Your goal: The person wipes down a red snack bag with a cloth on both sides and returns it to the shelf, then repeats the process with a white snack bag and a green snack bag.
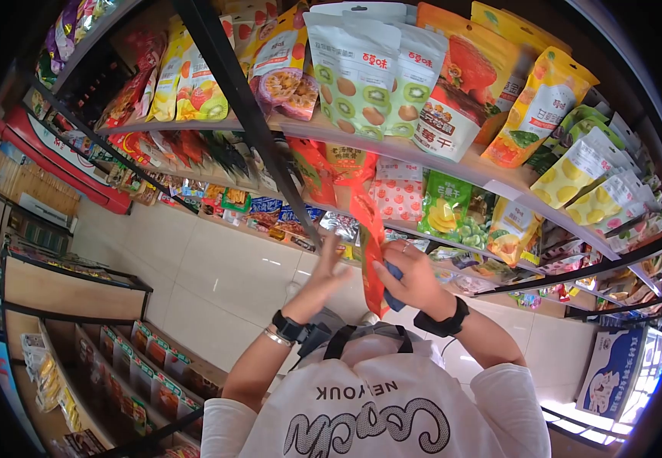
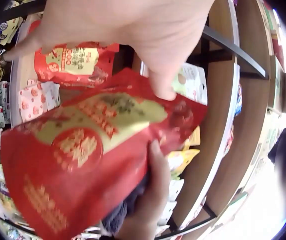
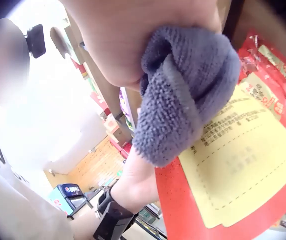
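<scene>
My right hand (image 1: 416, 281) grips a red snack bag (image 1: 371, 256), its thumb pressing the front near one edge in the left wrist view. A grey-blue terry cloth (image 3: 188, 95) is bunched in that same hand, against the bag's back with its yellow label (image 3: 248, 160). Seen edge-on from the head, the bag hangs upright in front of the shelf. Beside it, my left hand (image 1: 319, 278) has its fingers spread. In the left wrist view its thumb overlaps the bag's upper corner, while its other fingers reach toward the shelf.
An upper shelf (image 1: 468, 162) carries kiwi bags (image 1: 354, 84) and other dried-fruit pouches. Below stand another red bag (image 1: 350, 162), a pink-patterned pack (image 1: 398, 191) and a green pouch (image 1: 445, 206). A dark metal post (image 1: 251, 114) slants down near the left hand. Low display bins (image 1: 117, 359) stand behind at left.
</scene>
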Motion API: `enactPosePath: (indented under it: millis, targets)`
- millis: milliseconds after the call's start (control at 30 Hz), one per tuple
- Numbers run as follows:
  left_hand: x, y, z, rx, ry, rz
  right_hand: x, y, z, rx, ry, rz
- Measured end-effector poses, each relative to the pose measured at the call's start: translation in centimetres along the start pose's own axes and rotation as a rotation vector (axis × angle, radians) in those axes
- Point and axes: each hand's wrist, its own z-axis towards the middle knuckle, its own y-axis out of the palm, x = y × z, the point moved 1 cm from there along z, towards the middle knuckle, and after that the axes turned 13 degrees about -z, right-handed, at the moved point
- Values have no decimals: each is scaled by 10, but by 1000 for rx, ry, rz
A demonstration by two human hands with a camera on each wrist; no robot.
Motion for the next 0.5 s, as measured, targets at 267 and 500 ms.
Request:
enactPosePath:
  millis: [267,500]
  targets:
    - [-31,-11,-22,-201,-129,-291,-29,25,3,25,-203,-22]
    - [-24,-3,-28,-126,-116,-431,-26,12,9,-108,-132,172]
